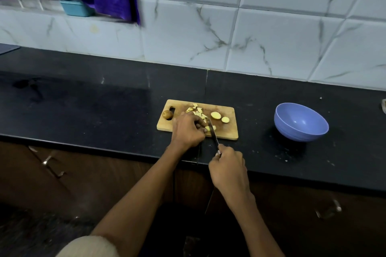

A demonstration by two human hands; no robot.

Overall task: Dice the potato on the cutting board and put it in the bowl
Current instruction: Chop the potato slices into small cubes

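at centre frame, the left hand [188, 129] curls its fingers [201, 126] on a potato slice [210, 128] on the cutting board [229, 131], while the right hand [227, 166] grips the knife [213, 133]. the blade sits just beside those fingertips, so a slip could nick them. the blue bowl [300, 122] waits at right, bench between them bare; round slices [216, 115] and a potato end [167, 114] remain.

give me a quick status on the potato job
Left hand pinning a potato piece, right hand gripping the knife. Two slices uncut. Bowl empty, nothing blocking.
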